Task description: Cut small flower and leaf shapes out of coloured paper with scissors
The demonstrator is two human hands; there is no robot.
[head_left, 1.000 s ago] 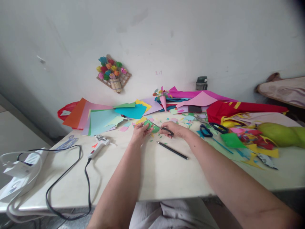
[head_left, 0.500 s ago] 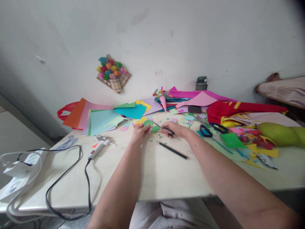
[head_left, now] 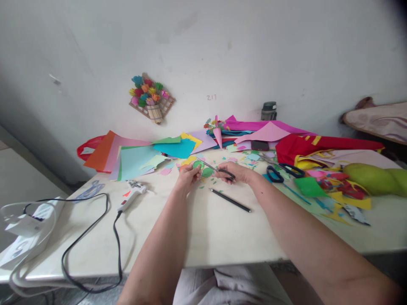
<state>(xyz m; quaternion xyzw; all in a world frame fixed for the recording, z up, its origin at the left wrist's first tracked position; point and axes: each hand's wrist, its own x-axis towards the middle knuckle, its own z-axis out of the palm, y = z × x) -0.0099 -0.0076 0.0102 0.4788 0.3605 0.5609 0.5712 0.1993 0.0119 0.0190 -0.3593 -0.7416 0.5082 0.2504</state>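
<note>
My left hand [head_left: 190,176] pinches a small piece of green paper [head_left: 197,164] over the middle of the table. From the right, my right hand [head_left: 233,171] grips dark-handled scissors [head_left: 226,173], their blades pointing left toward that paper. Whether the blades touch it I cannot tell. Another green paper piece [head_left: 207,172] lies on the table between my hands, with small coloured scraps around it. Just nearer to me rests a black pen [head_left: 230,200].
At left lie a glue gun [head_left: 133,197] with its black cord and a white power strip [head_left: 34,224]. Coloured paper sheets [head_left: 135,161] spread along the back. To the right are larger scissors [head_left: 284,171], red cloth [head_left: 292,148], paper scraps and a green fruit [head_left: 365,178].
Both hands stay in nearly the same place. The scissors and the green paper have shifted only slightly.
</note>
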